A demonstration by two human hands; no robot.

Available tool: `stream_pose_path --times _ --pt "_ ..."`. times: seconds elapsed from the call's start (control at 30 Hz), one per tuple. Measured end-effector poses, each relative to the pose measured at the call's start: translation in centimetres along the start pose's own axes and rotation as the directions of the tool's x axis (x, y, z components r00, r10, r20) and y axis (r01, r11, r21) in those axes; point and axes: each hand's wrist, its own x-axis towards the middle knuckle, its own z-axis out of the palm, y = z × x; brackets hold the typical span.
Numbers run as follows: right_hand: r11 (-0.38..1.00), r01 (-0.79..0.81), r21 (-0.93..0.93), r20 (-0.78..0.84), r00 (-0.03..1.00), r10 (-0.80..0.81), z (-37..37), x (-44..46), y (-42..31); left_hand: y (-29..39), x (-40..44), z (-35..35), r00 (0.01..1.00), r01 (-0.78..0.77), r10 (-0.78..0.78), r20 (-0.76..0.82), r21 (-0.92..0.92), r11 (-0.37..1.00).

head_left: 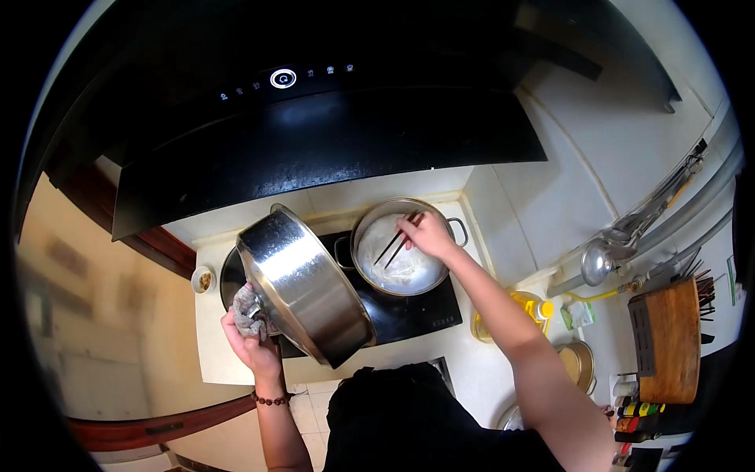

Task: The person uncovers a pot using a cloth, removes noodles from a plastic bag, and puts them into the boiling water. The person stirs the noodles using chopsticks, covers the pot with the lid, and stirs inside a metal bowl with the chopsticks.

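Observation:
My left hand [255, 346] is closed on a grey cloth [252, 311] at the side of a large steel lid [303, 283], which is tilted over the left part of the cooktop. Behind the lid, a dark pan [233, 277] shows only in part. My right hand [425, 234] grips dark chopsticks [397, 242], and their tips reach into the steel pot [459, 230] on the right. Whitish contents [377, 244] with pale strands near the chopstick tips fill the pot.
A black range hood [330, 134] hangs above the black cooktop [425, 315]. A small bowl [203, 280] stands at the left. To the right are an oil bottle [523, 305], a round pan [591, 377], a wooden chopstick holder [668, 338], and hanging ladles [598, 263].

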Motion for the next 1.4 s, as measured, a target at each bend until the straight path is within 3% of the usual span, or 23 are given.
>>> stream_pose_path --times 0.03,0.1,0.13,0.2,0.3,0.37,0.43,0.5,0.83,1.07,1.2,1.3,1.37,1.4 --pt "0.997 -0.035 0.070 0.093 0.995 0.029 0.9 -0.3 0.3 0.0 0.0 -0.1 1.000 0.015 -0.015 -0.016 -0.016 1.000" --pt "0.997 -0.027 -0.071 0.265 0.963 0.045 3.5 -0.3 3.1 0.2 0.0 0.4 0.999 0.016 -0.016 -0.031 -0.009 1.000" --pt "0.997 -0.028 -0.070 0.265 0.963 0.046 4.2 -0.2 3.6 0.2 0.0 0.6 0.999 0.015 -0.015 -0.047 -0.005 1.000" --pt "0.944 0.158 -0.288 0.359 0.932 -0.047 5.5 -0.2 4.6 -0.2 -0.1 -0.1 0.999 0.021 -0.021 -0.035 0.008 1.000" --pt "0.944 0.130 -0.303 0.358 0.934 -0.014 5.2 0.5 3.7 0.0 -0.1 -0.3 1.000 0.007 -0.007 -0.014 0.008 1.000" --pt "0.944 0.124 -0.304 0.342 0.940 -0.014 4.9 1.1 3.8 0.1 -0.1 0.0 1.000 -0.012 0.012 -0.007 -0.005 1.000" --pt "0.904 0.308 -0.297 0.240 0.940 -0.241 4.8 2.4 5.2 0.2 -0.2 0.0 0.999 0.001 -0.001 -0.037 0.003 1.000" --pt "0.895 0.295 -0.334 0.264 0.941 -0.211 4.1 3.4 5.5 0.1 -0.3 -0.3 1.000 0.006 -0.007 -0.030 -0.006 1.000" --pt "0.815 0.053 -0.577 0.040 0.999 -0.036 0.7 3.2 5.2 0.6 -0.3 0.3 1.000 -0.003 0.003 -0.031 0.014 1.000" --pt "0.799 0.092 -0.594 -0.022 0.991 -0.131 -2.4 0.9 5.4 -0.1 -0.1 0.9 0.999 -0.012 0.012 0.033 0.001 1.000" --pt "0.820 0.020 -0.573 -0.047 0.997 -0.058 -4.0 -1.1 3.5 -0.5 0.0 1.3 0.996 0.023 -0.024 0.082 0.008 1.000" --pt "0.837 0.051 -0.544 -0.136 0.980 -0.148 -5.2 -2.0 3.1 -0.5 0.2 1.9 0.996 0.032 -0.033 0.088 0.012 0.999" --pt "0.929 0.119 -0.349 -0.292 0.929 -0.229 -5.3 -3.9 1.0 -0.8 0.4 2.1 0.994 0.042 -0.044 0.099 0.016 0.999" --pt "0.914 0.227 -0.336 -0.330 0.881 -0.340 -4.9 -4.2 2.2 -1.1 0.5 2.0 0.994 0.047 -0.050 0.096 0.029 0.998"
